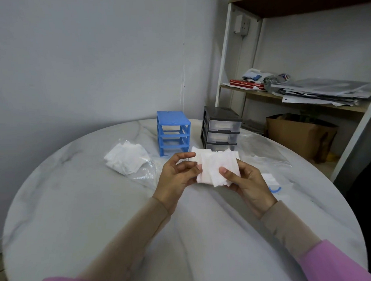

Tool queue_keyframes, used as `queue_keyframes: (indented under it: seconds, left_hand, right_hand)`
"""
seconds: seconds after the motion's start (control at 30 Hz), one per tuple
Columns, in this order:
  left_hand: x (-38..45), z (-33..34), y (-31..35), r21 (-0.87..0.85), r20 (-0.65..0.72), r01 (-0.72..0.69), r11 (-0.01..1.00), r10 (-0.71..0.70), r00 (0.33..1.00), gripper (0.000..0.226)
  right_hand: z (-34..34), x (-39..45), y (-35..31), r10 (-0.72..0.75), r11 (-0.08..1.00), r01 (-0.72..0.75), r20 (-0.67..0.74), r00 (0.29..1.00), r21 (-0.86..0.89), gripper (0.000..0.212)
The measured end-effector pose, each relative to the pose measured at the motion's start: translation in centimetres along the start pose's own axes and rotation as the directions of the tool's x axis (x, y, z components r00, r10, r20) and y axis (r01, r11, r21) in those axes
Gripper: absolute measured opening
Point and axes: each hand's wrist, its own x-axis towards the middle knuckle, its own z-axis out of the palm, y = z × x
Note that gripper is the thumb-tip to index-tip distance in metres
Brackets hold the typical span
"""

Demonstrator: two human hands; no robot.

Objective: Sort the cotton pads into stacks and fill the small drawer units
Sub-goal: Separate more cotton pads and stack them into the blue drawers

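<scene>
Both my hands hold a fanned bunch of white cotton pads [215, 166] above the middle of the round marble table [77, 207]. My left hand [177, 176] pinches the bunch's left edge. My right hand [247, 184] grips its right side, thumb on top. A loose pile of cotton pads [126, 157] lies on a clear plastic bag at the left. Behind stand a blue drawer frame [173, 133] with its drawers out and a dark grey drawer unit [222, 128] with three clear drawers shut.
A crumpled clear plastic bag [262, 152] and a few pads [270, 178] with a blue strip lie right of my hands. A shelf unit [294, 94] with papers and books, and a brown paper bag [300, 136], stand beyond the table's right edge.
</scene>
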Motion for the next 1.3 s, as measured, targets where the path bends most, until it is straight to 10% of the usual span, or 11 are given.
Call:
queue_keyframes:
  seconds: [0.77, 1.07, 1.3]
  left_hand:
    - [-0.1, 0.0, -0.7, 0.264, -0.006, -0.246, 0.933, 0.257, 0.966, 0.033]
    - [-0.6, 0.5, -0.8, 0.368, 0.119, -0.295, 0.882, 0.271, 0.955, 0.045]
    - [-0.3, 0.6, -1.1, 0.325, 0.103, -0.224, 0.919, 0.202, 0.974, 0.027]
  right_hand:
    - [0.3, -0.1, 0.4, -0.021, 1.0, 0.021, 0.029, 0.999, -0.001, 0.018]
    - [0.2, -0.4, 0.4, -0.257, 0.944, 0.295, 0.232, 0.938, -0.148, 0.04]
    - [0.6, -0.5, 0.3, -0.314, 0.884, 0.373, 0.233, 0.92, -0.281, 0.02]
